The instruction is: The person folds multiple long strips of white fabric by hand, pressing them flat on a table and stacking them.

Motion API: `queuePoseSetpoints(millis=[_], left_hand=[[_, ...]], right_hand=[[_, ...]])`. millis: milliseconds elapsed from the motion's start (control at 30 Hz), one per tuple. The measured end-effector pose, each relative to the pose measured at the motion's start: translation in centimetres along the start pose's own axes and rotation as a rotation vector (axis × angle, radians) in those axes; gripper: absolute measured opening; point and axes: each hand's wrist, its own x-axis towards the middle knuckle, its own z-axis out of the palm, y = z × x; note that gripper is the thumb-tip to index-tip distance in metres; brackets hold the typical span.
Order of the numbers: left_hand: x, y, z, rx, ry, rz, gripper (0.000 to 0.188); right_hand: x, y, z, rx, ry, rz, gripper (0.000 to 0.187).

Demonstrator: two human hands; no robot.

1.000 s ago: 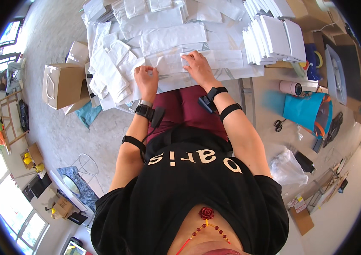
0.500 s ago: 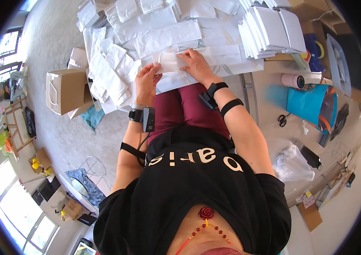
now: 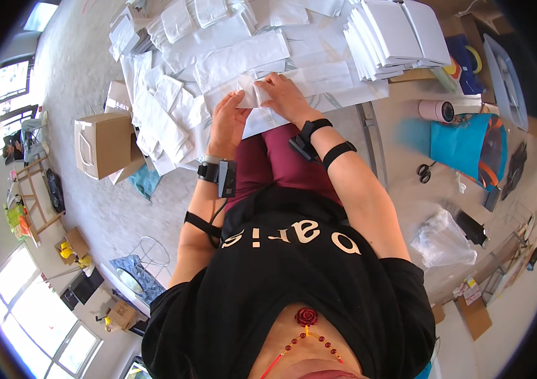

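Observation:
Along the near edge of the table lies a long, thin white plastic bag, partly see-through and flat at its right part. Its left end is bunched up between my two hands. My left hand pinches that end between thumb and fingers. Close beside it, my right hand grips the bag from above, thumb and fingers curled on the plastic. Just beyond is another flat white bag. To the left of my left hand is a loose heap of white bags.
Folded white card boxes stand stacked at the table's right. More white bags lie at the far side. Cardboard boxes stand left of the table. On the floor to the right are a blue bag, scissors and clear plastic.
My hands have come closer together, the right moving left. The bag's stretch between them, flat before, is now bunched. The whole view has shifted slightly.

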Motion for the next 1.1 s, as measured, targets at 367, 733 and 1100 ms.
queuePoseSetpoints(millis=[367, 733, 1100], left_hand=[[1.7, -1.1, -0.1, -0.051, -0.071, -0.016, 0.025], [2.7, -1.9, -0.4, 0.002, 0.009, -0.069, 0.036], [1.6, -1.7, 3.0, 0.055, 0.039, -0.062, 0.061]], right_hand=[[0.3, -0.4, -0.5, -0.011, -0.067, 0.054, 0.058], [-0.2, 0.4, -1.2, 0.091, -0.04, 0.048, 0.07], [-2.8, 1.2, -4.5, 0.342, 0.223, 0.48, 0.056]])
